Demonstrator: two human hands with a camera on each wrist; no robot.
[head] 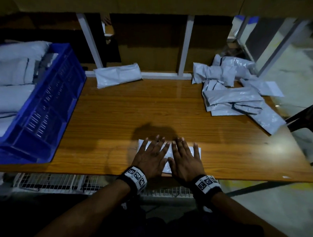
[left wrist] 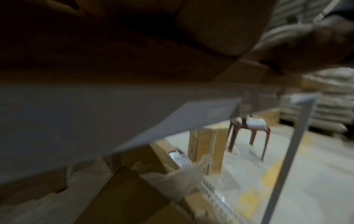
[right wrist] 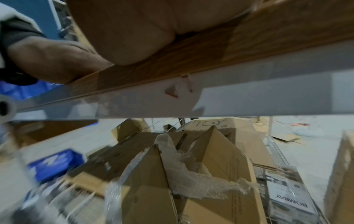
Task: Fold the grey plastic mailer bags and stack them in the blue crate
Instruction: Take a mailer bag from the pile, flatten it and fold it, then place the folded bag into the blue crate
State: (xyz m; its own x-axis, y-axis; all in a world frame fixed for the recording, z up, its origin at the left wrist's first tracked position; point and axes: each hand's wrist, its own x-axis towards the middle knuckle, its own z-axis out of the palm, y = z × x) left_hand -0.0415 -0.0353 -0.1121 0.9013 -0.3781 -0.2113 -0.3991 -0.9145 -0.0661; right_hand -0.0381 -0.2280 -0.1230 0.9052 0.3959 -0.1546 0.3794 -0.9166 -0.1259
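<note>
A folded grey mailer bag [head: 166, 152] lies at the near edge of the wooden table [head: 152, 109]. My left hand [head: 150, 154] and right hand [head: 185, 157] lie flat on it side by side, fingers straight and spread, pressing it down. The blue crate [head: 48, 100] stands at the table's left with several folded grey bags [head: 7, 94] stacked inside. A loose pile of unfolded mailer bags [head: 234, 93] sits at the far right. Both wrist views show only palm undersides and the table's edge [right wrist: 191, 72].
One more folded bag [head: 118, 75] lies at the table's back edge, near white frame posts [head: 185, 45]. A chair [head: 309, 116] stands off the right side. Cardboard boxes [right wrist: 210, 166] and a wire shelf sit under the table.
</note>
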